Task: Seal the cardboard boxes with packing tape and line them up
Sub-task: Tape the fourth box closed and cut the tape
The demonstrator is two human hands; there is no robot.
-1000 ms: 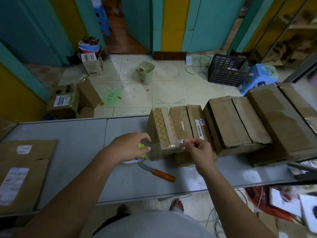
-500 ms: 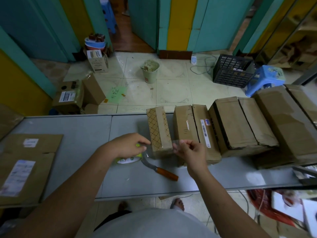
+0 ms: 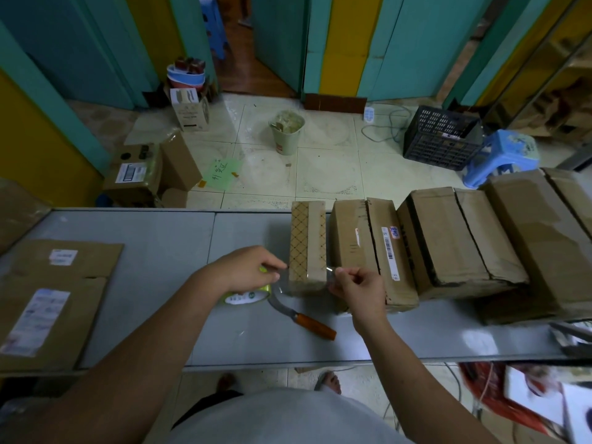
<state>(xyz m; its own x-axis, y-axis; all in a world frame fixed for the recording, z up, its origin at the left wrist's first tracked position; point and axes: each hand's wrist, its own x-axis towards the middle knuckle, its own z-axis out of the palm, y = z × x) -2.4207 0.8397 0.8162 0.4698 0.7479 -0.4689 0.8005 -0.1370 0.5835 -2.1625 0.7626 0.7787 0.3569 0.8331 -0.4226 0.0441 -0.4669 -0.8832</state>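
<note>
A narrow cardboard box with a diamond pattern (image 3: 307,241) stands on the grey table (image 3: 153,251), leftmost in a row of boxes. My left hand (image 3: 246,267) grips a roll of clear packing tape with a green core (image 3: 248,296) just left of the box. My right hand (image 3: 358,285) pinches the free end of the tape strip (image 3: 330,271) at the box's near right corner. The clear strip runs across the box's near end between my hands. To the right stand a labelled box (image 3: 368,248) and larger boxes (image 3: 455,238).
A knife with an orange handle (image 3: 304,318) lies on the table in front of the box. Flattened cardboard with labels (image 3: 51,299) covers the table's left part. Beyond the table the floor holds a bin (image 3: 286,131), a black crate (image 3: 440,137), a blue stool (image 3: 503,155) and more boxes.
The patterned box went from tilted toward me to lying flat. My hands moved slightly apart, drawing the tape strip across its near end.
</note>
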